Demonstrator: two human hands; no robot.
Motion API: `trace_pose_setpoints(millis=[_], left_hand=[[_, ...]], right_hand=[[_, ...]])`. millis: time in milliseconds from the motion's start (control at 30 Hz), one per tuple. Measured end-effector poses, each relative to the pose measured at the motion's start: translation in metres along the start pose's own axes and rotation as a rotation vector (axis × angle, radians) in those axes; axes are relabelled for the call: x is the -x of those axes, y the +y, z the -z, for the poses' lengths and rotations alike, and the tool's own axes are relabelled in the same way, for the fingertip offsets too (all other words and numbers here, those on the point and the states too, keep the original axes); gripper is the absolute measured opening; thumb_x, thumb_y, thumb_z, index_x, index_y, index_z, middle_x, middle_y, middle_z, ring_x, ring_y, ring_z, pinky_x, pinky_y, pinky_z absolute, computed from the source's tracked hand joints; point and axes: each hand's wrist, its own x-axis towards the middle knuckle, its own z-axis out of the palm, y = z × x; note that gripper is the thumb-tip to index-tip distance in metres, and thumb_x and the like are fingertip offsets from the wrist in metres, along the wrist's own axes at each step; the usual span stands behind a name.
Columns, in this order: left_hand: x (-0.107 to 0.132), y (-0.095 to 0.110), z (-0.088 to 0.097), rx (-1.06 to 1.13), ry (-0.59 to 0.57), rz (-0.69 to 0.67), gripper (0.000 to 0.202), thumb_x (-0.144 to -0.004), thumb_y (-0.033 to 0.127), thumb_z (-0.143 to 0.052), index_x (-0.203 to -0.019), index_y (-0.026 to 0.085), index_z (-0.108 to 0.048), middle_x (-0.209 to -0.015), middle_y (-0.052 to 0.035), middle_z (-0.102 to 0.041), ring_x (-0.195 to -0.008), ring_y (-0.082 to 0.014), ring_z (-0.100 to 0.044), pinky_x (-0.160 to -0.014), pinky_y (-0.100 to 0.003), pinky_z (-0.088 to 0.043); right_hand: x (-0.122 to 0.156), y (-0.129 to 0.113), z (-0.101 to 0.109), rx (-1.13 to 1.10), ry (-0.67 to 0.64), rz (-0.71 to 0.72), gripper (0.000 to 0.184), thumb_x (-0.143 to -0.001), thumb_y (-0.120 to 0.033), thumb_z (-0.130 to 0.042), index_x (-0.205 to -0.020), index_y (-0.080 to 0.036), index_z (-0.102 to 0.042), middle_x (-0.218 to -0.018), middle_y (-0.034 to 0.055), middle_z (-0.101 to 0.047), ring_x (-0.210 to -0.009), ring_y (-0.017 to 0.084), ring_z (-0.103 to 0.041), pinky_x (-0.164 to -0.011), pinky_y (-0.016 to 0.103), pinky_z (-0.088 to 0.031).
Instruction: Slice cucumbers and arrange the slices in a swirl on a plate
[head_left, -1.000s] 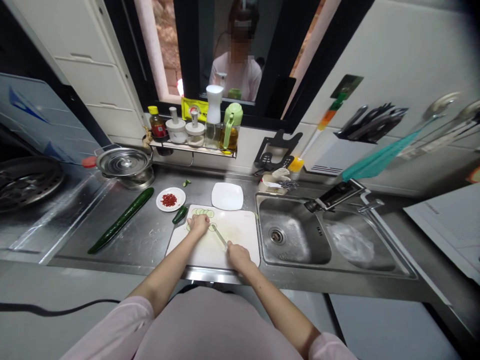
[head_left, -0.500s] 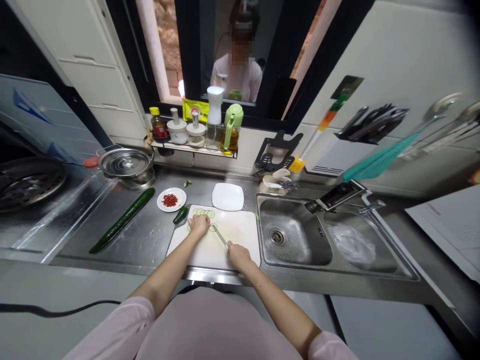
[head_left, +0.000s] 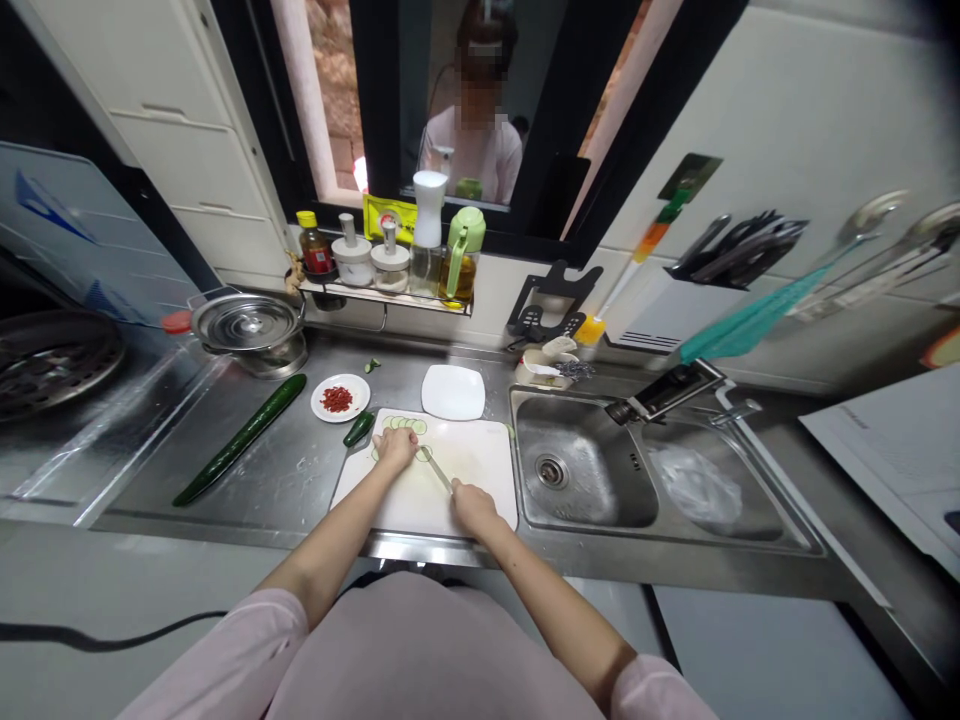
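A white cutting board (head_left: 480,470) lies on the steel counter in front of me. My left hand (head_left: 395,447) is curled over a cucumber piece (head_left: 359,429) whose dark green end sticks out past the board's left corner. Several thin cucumber slices (head_left: 405,425) lie just beyond my fingers. My right hand (head_left: 471,508) is closed round the handle of a knife (head_left: 436,470), its blade angled up to the left and meeting the cucumber beside my left fingers.
A whole cucumber (head_left: 241,439) lies at the left, near a small plate of red chilies (head_left: 340,398) and a white square plate (head_left: 453,392). A steel sink (head_left: 600,470) is to the right, a lidded pot (head_left: 247,327) at back left, condiment bottles (head_left: 390,255) on a shelf.
Hands and knife stay in nearly the same place on the board; only the camera view shifts slightly.
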Motion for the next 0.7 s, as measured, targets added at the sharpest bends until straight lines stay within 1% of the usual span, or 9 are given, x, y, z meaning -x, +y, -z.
trace_pose_setpoints(millis=[233,467,633,700], left_hand=[[0.001,-0.001,0.0,-0.013,-0.003,-0.005,0.01,-0.077,0.032,-0.061,-0.084,0.028,-0.066,-0.099,-0.0028,-0.07,-0.113,-0.0279,-0.048,-0.093,-0.043,-0.026],[0.007,0.002,0.002,-0.031,0.003,-0.022,0.011,-0.079,0.03,-0.058,-0.084,0.026,-0.066,-0.1,-0.0053,-0.069,-0.116,-0.0289,-0.045,-0.093,-0.043,-0.026],[0.01,0.003,0.003,-0.043,0.007,-0.029,0.013,-0.079,0.028,-0.057,-0.087,0.026,-0.066,-0.102,-0.0062,-0.069,-0.116,-0.0298,-0.045,-0.093,-0.044,-0.026],[0.013,0.004,0.003,-0.051,0.011,-0.037,0.014,-0.078,0.028,-0.057,-0.088,0.025,-0.066,-0.104,-0.0071,-0.068,-0.115,-0.0304,-0.045,-0.092,-0.045,-0.026]], right_hand=[[0.0,0.002,-0.002,0.012,-0.015,0.012,0.035,-0.086,-0.01,-0.036,-0.118,-0.013,-0.051,-0.103,0.0178,-0.068,-0.101,0.027,-0.064,-0.077,0.035,-0.047],[-0.001,-0.002,0.001,-0.012,-0.005,-0.006,0.035,-0.088,-0.01,-0.034,-0.118,-0.014,-0.051,-0.104,0.0172,-0.067,-0.101,0.025,-0.064,-0.078,0.034,-0.046],[0.011,0.008,-0.007,0.014,-0.025,-0.009,0.034,-0.088,-0.01,-0.035,-0.117,-0.014,-0.052,-0.104,0.0172,-0.067,-0.1,0.026,-0.064,-0.076,0.033,-0.045],[0.016,0.014,-0.011,0.013,-0.02,-0.014,0.032,-0.089,-0.013,-0.035,-0.115,-0.015,-0.052,-0.102,0.0169,-0.067,-0.099,0.026,-0.064,-0.075,0.033,-0.044]])
